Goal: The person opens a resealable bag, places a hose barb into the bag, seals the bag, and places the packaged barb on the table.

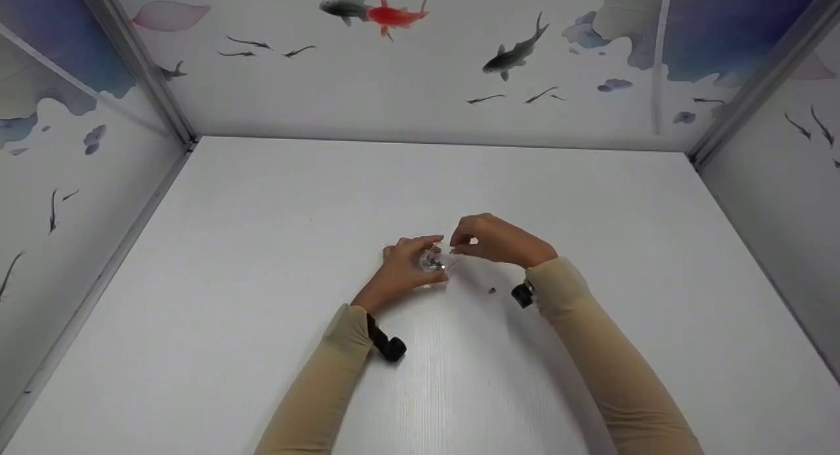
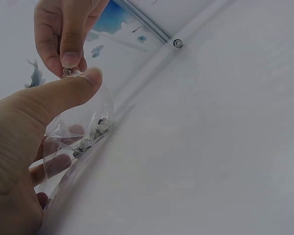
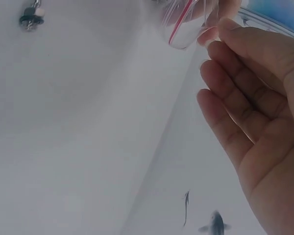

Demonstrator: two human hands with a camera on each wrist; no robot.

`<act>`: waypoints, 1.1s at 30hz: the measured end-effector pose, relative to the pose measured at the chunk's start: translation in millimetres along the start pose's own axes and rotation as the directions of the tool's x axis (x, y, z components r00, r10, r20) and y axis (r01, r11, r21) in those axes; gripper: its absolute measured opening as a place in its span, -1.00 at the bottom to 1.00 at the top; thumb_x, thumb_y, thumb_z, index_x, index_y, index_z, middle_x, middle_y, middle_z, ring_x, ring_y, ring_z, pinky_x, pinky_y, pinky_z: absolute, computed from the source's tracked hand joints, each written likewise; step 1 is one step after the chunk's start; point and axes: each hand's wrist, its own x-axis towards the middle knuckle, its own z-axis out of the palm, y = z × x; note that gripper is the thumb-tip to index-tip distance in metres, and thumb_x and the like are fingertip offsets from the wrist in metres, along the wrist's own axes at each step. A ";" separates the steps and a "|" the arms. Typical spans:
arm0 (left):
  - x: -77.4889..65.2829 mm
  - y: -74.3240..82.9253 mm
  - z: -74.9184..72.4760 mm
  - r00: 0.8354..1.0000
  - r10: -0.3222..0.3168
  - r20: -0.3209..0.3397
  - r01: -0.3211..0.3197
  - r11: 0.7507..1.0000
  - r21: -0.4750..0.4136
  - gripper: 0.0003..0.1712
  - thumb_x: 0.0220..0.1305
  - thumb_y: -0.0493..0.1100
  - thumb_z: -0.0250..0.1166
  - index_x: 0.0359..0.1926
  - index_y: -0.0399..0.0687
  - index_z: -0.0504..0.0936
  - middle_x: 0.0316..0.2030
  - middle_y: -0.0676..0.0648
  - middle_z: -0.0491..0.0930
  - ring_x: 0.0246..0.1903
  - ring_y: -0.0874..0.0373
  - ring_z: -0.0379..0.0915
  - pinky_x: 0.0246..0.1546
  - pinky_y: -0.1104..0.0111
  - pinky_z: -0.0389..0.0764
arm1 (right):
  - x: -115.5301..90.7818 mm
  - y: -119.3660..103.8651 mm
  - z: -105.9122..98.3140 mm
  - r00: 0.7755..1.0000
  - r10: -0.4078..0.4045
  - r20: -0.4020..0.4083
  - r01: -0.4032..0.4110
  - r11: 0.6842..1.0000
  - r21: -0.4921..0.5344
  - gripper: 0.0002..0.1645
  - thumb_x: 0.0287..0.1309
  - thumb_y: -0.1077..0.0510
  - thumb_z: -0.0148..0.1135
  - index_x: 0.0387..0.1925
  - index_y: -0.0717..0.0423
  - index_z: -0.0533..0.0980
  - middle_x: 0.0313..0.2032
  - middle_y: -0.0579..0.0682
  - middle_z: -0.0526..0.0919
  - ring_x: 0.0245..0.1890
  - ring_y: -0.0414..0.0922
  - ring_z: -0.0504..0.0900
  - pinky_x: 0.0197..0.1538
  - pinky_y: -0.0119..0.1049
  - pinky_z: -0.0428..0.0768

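My left hand (image 1: 399,271) grips a clear plastic zip bag (image 2: 105,100), its thumb along one side and its fingers behind the film. Inside the bag lie several small shiny and dark metal pieces (image 2: 102,127). A red line (image 3: 181,22) runs along the bag's mouth in the right wrist view. Close by the mouth, my right hand (image 1: 502,240) pinches a tiny shiny piece (image 2: 67,72) between thumb and forefinger, the other fingers bent loosely. The piece is mostly covered by the fingertips, and its kind cannot be made out.
One small metal piece with a dark and a white band (image 3: 31,19) lies on the white table (image 1: 262,350), to the right of the bag and below the right hand. White panels (image 1: 420,94) printed with fish stand along the table's back and sides.
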 end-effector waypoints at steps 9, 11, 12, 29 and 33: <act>-0.2 -0.4 0.0 1.000 0.000 0.007 0.001 1.000 -0.007 -0.18 0.04 0.11 0.46 0.33 0.09 0.40 0.05 0.01 0.60 0.10 0.08 0.32 0.15 0.08 0.00 | -1.2 3.6 -0.3 1.000 -0.014 0.008 0.014 1.000 0.004 -0.79 0.18 0.26 0.28 -0.14 0.26 0.65 -0.20 0.07 0.69 -0.17 -0.07 0.66 -0.03 -0.15 0.61; -0.5 -0.6 -0.2 1.000 -0.004 0.009 0.004 1.000 -0.008 -0.17 0.04 0.12 0.46 0.33 0.10 0.40 0.09 0.01 0.58 0.12 0.07 0.32 0.17 0.08 -0.01 | -3.0 5.7 0.0 1.000 -0.016 0.014 0.016 1.000 0.003 -0.78 0.18 0.25 0.28 -0.15 0.25 0.66 -0.20 0.07 0.70 -0.17 -0.08 0.66 -0.04 -0.15 0.61; -0.5 -0.7 -0.3 1.000 -0.007 0.011 0.007 1.000 -0.011 -0.17 0.04 0.12 0.46 0.34 0.10 0.40 0.10 0.00 0.58 0.14 0.07 0.31 0.18 0.08 -0.01 | -3.9 6.9 0.2 1.000 -0.014 0.019 0.014 1.000 0.009 -0.78 0.18 0.25 0.29 -0.14 0.25 0.66 -0.20 0.07 0.70 -0.17 -0.08 0.66 -0.04 -0.15 0.61; -0.7 -2.3 0.2 1.000 -0.025 0.010 0.025 1.000 -0.018 -0.17 0.02 0.15 0.46 0.34 0.18 0.39 0.10 0.04 0.58 0.17 0.06 0.27 0.22 0.07 0.00 | -35.4 21.4 -0.3 0.974 0.146 0.173 -0.164 0.981 0.100 -0.72 0.11 0.14 0.37 -0.10 0.08 0.65 -0.12 -0.03 0.70 -0.07 -0.10 0.59 0.05 -0.12 0.55; -0.3 -1.6 0.2 1.000 -0.018 0.008 0.018 1.000 0.000 -0.17 0.03 0.13 0.46 0.34 0.17 0.39 0.11 0.03 0.58 0.18 0.06 0.29 0.22 0.08 -0.01 | -40.9 24.9 1.5 0.963 0.180 0.201 -0.204 0.973 0.107 -0.75 0.09 0.15 0.38 -0.14 0.02 0.67 -0.14 -0.10 0.70 -0.06 -0.12 0.58 0.07 -0.11 0.54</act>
